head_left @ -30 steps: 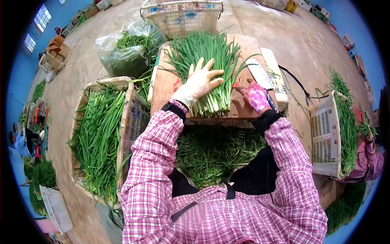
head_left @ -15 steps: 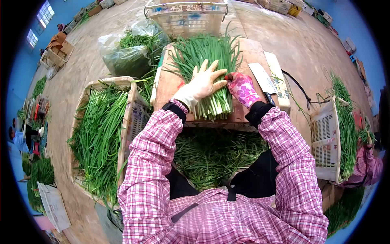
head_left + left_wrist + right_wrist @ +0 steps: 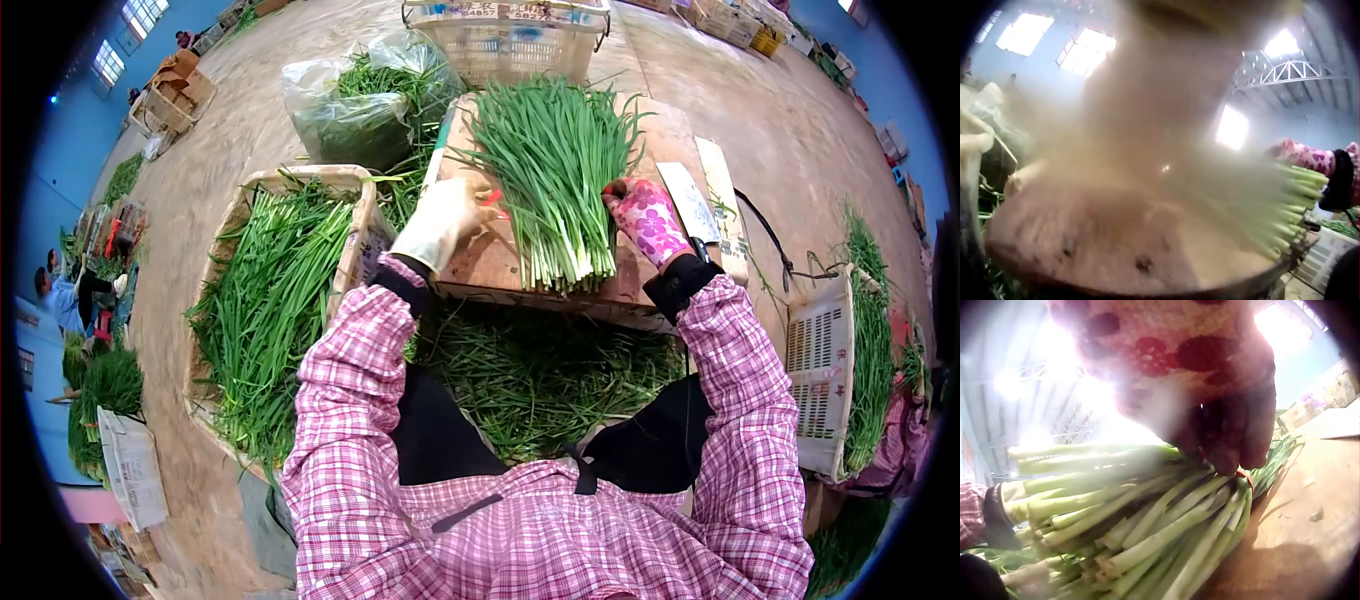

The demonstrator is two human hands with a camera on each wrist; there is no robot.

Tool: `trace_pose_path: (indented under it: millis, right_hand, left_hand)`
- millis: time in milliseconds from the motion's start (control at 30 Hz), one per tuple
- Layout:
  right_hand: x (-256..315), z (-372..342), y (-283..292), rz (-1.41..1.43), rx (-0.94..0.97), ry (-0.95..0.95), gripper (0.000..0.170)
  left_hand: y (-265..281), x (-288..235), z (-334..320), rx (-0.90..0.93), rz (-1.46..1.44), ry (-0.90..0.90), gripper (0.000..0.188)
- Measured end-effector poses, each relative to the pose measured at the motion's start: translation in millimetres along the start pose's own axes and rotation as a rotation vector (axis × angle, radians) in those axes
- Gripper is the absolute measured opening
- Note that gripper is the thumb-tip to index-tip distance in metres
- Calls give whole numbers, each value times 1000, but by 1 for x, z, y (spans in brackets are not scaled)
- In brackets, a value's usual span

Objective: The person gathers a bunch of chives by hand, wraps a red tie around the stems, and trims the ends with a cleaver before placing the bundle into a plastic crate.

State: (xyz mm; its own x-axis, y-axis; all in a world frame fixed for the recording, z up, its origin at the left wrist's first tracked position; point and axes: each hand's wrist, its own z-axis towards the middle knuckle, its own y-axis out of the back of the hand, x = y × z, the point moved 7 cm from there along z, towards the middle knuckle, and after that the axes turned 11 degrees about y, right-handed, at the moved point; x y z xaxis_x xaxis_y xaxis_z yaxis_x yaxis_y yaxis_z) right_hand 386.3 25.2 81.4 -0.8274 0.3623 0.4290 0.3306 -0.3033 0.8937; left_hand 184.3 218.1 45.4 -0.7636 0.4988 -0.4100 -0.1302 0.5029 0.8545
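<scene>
A bunch of garlic chives [image 3: 560, 170] lies on the wooden board [image 3: 475, 265], its pale cut ends towards the body. My left hand [image 3: 450, 222], in a cream glove, is beside the bunch with curled fingers at the end of a red tie [image 3: 492, 199]. On the other side, my right hand [image 3: 648, 215], in a pink flowered glove, pinches the tie's other end close against the stems. The right wrist view has a bit of red [image 3: 1244, 477] at those fingertips. The tie's middle is hidden by the chives. A cleaver [image 3: 688, 200] lies flat to the right.
At the left stands a crate [image 3: 345, 185] full of chives, with a clear plastic bag [image 3: 350, 130] of greens behind it. Another crate [image 3: 500, 55] is beyond the board, and one more [image 3: 820, 350] at the right. Loose leaves [image 3: 540, 380] fill the space below the board.
My left hand has lifted off the chives and moved left to the red tie's end. The right hand moved in to the stems' right side and remains there. The head view has shifted.
</scene>
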Motion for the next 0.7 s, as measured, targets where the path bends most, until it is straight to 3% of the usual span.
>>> trace_pose_path:
  millis: [33, 133, 200, 333, 367, 400, 467, 633, 700]
  right_hand:
    - [-4, 1, -3, 15, -4, 0, 21]
    - [-3, -5, 7, 59, -26, -7, 21]
    - [-3, -9, 10, 86, -14, -47, 22]
    - [-7, -10, 10, 159, -3, -94, 26]
    - [-6, -9, 11, 142, -14, -60, 26]
    - [-7, -9, 11, 157, -25, -68, 26]
    - [-8, -10, 10, 191, -48, -92, 25]
    - [-22, -10, 8, 210, -111, -68, 25]
    - [-47, -11, -4, 413, -137, -150, 25]
  left_hand:
    - [-2, -5, -2, -251, 201, -168, 52]
    - [12, 21, 4, -277, 6, 99, 57]
    - [29, 54, -5, -228, -216, 270, 42]
    - [22, 26, -32, -56, 185, 151, 39]
    - [15, 13, -38, 82, 158, 185, 39]
    - [0, 12, -23, -107, 120, -1, 39]
    - [-5, -4, -13, -174, 171, -22, 37]
    - [-24, 8, 6, 95, -272, 141, 34]
    - [-13, 8, -14, 122, -421, 162, 28]
